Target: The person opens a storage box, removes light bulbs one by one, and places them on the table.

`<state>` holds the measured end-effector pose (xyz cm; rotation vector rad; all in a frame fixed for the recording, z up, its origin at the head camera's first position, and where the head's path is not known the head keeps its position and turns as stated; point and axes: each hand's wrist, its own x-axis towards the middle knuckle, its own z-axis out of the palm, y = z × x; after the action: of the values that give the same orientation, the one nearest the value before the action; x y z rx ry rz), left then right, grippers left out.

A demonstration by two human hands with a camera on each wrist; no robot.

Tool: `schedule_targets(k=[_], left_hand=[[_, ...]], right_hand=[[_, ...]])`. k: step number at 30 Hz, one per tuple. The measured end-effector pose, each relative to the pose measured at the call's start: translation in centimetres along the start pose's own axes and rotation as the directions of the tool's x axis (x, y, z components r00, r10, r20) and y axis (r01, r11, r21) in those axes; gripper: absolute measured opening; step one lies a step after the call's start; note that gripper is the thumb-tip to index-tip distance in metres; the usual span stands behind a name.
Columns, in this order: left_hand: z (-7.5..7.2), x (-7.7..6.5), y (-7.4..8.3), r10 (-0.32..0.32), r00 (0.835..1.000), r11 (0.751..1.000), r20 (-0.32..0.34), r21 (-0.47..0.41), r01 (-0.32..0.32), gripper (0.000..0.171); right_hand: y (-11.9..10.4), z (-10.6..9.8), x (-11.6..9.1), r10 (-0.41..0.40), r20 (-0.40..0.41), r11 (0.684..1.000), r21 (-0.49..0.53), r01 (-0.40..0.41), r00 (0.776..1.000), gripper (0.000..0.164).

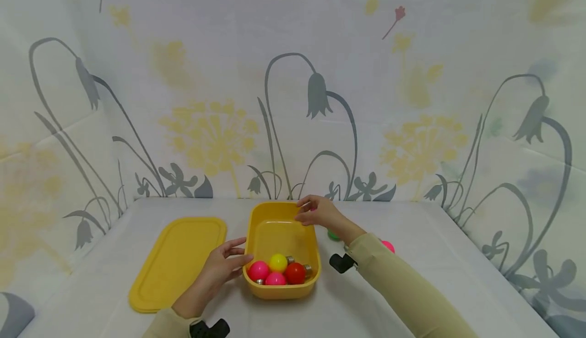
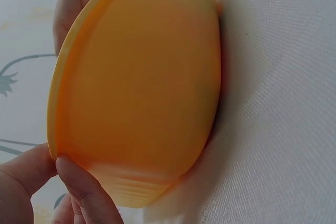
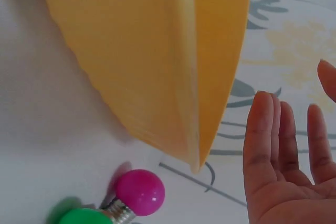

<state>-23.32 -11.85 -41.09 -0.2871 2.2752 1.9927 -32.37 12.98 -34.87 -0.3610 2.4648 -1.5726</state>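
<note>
Head view: left hand (image 1: 223, 263) pinches yellow tub (image 1: 282, 292); straight-fingered right hand (image 1: 321, 212) holds nothing; filling looks partway: four light bulbs (image 1: 295, 273) inside; green bulb (image 3: 84, 217), pink bulbs (image 3: 139, 192) outside; yellow lid (image 1: 178, 261) off.

Box (image 1: 281, 293): plastic by look; outer wall smooth, satin; inner floor glossier, with a bright reflection. Lid (image 1: 178, 261): similar plastic look, smooth, near matt. Bulbs (image 1: 295, 273): globes smooth, glossy; glass or plastic, cannot tell. Screw caps (image 3: 122, 211): shiny threaded metal. Tablecloth (image 2: 278, 103): matt, fine woven grain. Backdrop (image 1: 293, 22): printed, cloth-like, creased, faint sheen. Sleeve (image 1: 403, 287): matt cloth. Clip (image 1: 342, 263): plastic-looking.
</note>
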Motion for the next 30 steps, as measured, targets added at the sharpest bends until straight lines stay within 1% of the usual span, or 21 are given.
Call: schedule_targets(k=[3,6,9,12,14,16,19,20,23,25,28,30], left_hand=[[0.0,-0.1,0.1,0.001,1.0,1.0,0.001,0.002,-0.001,0.053],[0.0,-0.1,0.2,0.005,1.0,1.0,0.01,0.001,-0.005,0.054],[-0.1,-0.2,0.1,0.001,1.0,1.0,0.007,-0.008,-0.001,0.054],[-0.2,-0.3,0.1,-0.003,1.0,1.0,-0.001,-0.011,0.003,0.054],[-0.2,-0.3,0.0,0.0,1.0,1.0,-0.002,-0.014,0.0,0.054],[-0.1,-0.2,0.0,0.003,1.0,1.0,0.0,-0.017,-0.003,0.054],[-0.1,-0.1,-0.1,0.005,1.0,1.0,0.003,-0.026,-0.005,0.053],[0.0,-0.1,0.0,0.005,1.0,1.0,0.003,-0.027,-0.005,0.053],[0.0,-0.1,0.0,0.005,1.0,1.0,0.003,-0.029,-0.005,0.053],[0.0,-0.1,0.0,0.006,1.0,1.0,0.003,-0.031,-0.005,0.053],[0.0,-0.1,0.0,0.008,1.0,0.999,0.003,-0.033,-0.008,0.053],[0.0,-0.1,0.0,0.009,1.0,0.999,0.003,-0.034,-0.009,0.052]], right_hand=[[-0.5,0.3,0.8,-0.039,0.095,0.999,-0.008,0.04,0.995,0.038],[-0.9,0.6,1.5,-0.101,0.205,0.994,-0.017,0.107,0.974,0.038],[-1.2,1.3,2.1,-0.155,0.311,0.982,-0.054,0.181,0.938,0.036],[-1.6,2.1,2.4,-0.159,0.433,0.968,-0.108,0.227,0.887,0.033],[-1.9,2.8,2.4,-0.134,0.519,0.958,-0.15,0.245,0.844,0.03],[-2.1,3.3,2.3,-0.09,0.6,0.95,-0.188,0.249,0.795,0.028],[-2.4,3.9,2.2,-0.027,0.687,0.937,-0.236,0.258,0.726,0.026],[-2.4,4.1,2.2,-0.004,0.705,0.934,-0.251,0.255,0.71,0.026],[-2.6,4.5,2.2,0.062,0.733,0.917,-0.309,0.251,0.677,0.026],[-2.6,4.6,2.1,0.116,0.744,0.91,-0.345,0.229,0.658,0.027],[-2.8,4.8,1.9,0.198,0.745,0.902,-0.392,0.178,0.637,0.027],[-2.7,5.0,1.9,0.239,0.738,0.902,-0.41,0.138,0.631,0.028]])
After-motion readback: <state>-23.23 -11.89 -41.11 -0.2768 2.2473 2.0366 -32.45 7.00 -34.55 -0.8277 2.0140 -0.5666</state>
